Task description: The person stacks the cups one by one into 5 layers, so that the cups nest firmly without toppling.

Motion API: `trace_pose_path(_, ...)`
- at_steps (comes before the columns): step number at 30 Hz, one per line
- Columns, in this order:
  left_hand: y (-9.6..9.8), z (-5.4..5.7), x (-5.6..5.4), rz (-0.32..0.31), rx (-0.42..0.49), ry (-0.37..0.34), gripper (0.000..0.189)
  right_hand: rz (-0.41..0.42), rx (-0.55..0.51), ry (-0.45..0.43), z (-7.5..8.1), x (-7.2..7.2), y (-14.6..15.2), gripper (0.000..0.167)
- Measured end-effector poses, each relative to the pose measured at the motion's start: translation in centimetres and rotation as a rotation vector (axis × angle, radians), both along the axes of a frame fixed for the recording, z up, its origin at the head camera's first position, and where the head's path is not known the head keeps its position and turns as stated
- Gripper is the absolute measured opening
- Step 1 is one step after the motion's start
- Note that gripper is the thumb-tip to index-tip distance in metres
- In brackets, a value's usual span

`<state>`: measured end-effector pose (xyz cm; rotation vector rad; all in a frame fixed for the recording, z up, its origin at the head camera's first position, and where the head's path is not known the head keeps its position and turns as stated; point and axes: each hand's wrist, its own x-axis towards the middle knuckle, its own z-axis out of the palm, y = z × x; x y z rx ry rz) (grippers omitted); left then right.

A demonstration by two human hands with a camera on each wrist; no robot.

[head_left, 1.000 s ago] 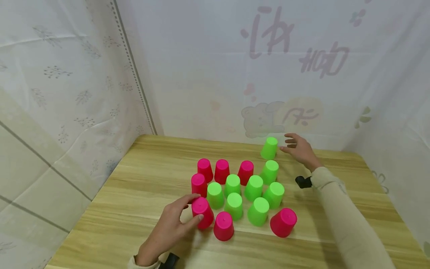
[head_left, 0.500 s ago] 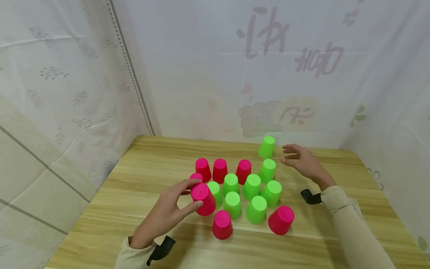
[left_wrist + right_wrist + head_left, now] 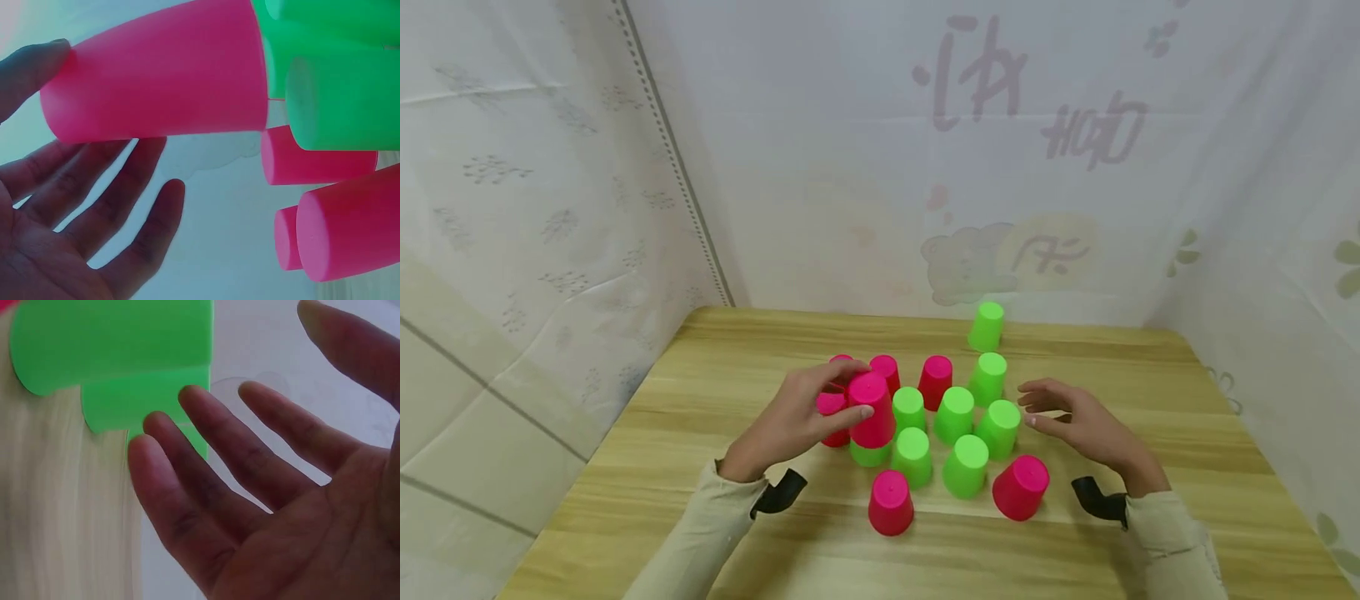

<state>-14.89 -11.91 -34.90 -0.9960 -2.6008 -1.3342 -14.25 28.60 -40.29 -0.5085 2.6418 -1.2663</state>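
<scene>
A pink cup [image 3: 872, 412], upside down, is held above the table between the thumb and fingers of my left hand [image 3: 793, 417]. In the left wrist view the thumb presses one side of this pink cup [image 3: 162, 75] and fingers touch the other. Beneath and behind it, a green cup [image 3: 870, 455] and a pink cup [image 3: 830, 407] are partly hidden. My right hand [image 3: 1086, 421] hovers right of the green cups [image 3: 1000, 429], fingers apart and holding nothing. The right wrist view shows its spread fingers near a row of green cups [image 3: 119, 344].
Several upside-down green and pink cups stand grouped on the wooden table [image 3: 715, 358]. A pink cup [image 3: 891, 504] stands at the front, with another pink cup [image 3: 1021, 487] to its right. One green cup [image 3: 987, 327] stands far back near the fabric wall [image 3: 820, 167].
My left hand has lifted the pink cup off the table's front left and carried it up, away from me and slightly right. My right hand has come down and nearer, alongside the green cups.
</scene>
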Motion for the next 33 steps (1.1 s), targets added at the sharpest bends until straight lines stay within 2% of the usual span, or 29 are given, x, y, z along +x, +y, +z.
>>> trace_pose_path(5,0.5,0.0,-1.9,-0.013,-0.005,-0.023,0.045,0.004,-0.012,-0.005,-0.3,2.1,-0.5,0.041)
trace_pose_path(9,0.8,0.1,-2.8,-0.008,-0.014,-0.034,0.045,-0.016,0.007,-0.006,-0.4,3.4,-0.7,0.041)
trace_pose_path(14,1.5,0.5,-3.9,0.0,-0.061,-0.006,0.047,-0.052,0.031,-0.007,-0.6,4.8,-0.7,0.04)
trace_pose_path(19,2.4,1.1,-5.3,-0.003,-0.084,0.035,0.046,-0.054,0.012,-0.025,-0.8,6.3,-0.6,0.043)
trace_pose_path(26,4.0,1.7,-7.6,-0.016,-0.068,0.007,0.047,-0.033,-0.055,-0.035,-1.2,7.6,-0.7,0.045)
trace_pose_path(33,5.9,1.3,-9.4,0.011,-0.073,-0.026,0.05,-0.077,-0.075,-0.076,-1.9,8.3,-0.9,0.043)
